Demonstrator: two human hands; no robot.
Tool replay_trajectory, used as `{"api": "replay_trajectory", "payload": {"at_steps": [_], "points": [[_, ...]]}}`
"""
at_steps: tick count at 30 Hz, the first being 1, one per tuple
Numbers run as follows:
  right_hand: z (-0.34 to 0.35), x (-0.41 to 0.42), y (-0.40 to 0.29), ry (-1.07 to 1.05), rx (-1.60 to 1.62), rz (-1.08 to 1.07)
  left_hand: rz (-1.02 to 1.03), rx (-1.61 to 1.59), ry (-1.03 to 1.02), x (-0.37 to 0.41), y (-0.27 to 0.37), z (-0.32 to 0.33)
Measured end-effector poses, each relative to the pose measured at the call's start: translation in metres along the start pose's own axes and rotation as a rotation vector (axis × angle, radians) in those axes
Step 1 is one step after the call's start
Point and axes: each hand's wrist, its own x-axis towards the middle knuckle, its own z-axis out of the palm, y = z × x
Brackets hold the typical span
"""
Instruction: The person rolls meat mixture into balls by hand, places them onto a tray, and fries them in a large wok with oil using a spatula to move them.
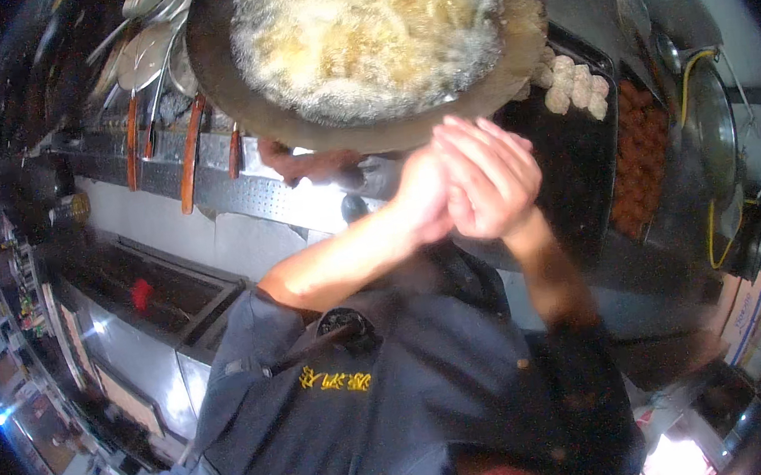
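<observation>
My left hand (423,192) and my right hand (493,178) are cupped against each other at the near edge of a large wok (378,138). The fingers of my right hand lie over my left palm, and whatever may be between them is hidden. Inside the wok, pale oil (368,32) bubbles and foams vigorously. To the right of my hands is a black tray (553,179). Several pale, coated balls (573,85) sit in rows at its far end.
Right of the black tray, a narrow container holds many reddish-brown balls (637,158). Ladles and strainers with wooden handles (190,156) rest left of the wok. A brown cloth (318,164) lies under its near rim. A round metal pan (710,130) stands at far right.
</observation>
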Motion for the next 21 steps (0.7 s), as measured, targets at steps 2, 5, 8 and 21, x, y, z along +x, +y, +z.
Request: {"api": "replay_trajectory", "payload": {"at_steps": [2, 5, 8, 21], "points": [[0.012, 0.02, -0.011, -0.076, 0.029, -0.082, -0.001, 0.148, 0.092, -0.01, 0.005, -0.024], [0.051, 0.021, -0.007, 0.133, 0.168, -0.218, -0.005, -0.379, 0.048, -0.017, 0.029, -0.04], [0.077, 0.039, -0.018, 0.285, 0.295, -0.031, -0.062, -0.831, 0.064, -0.04, 0.076, -0.034], [0.076, 0.07, -0.018, 0.163, 0.295, -0.135, -0.101, -0.864, 0.237, -0.052, 0.097, -0.035]]}}
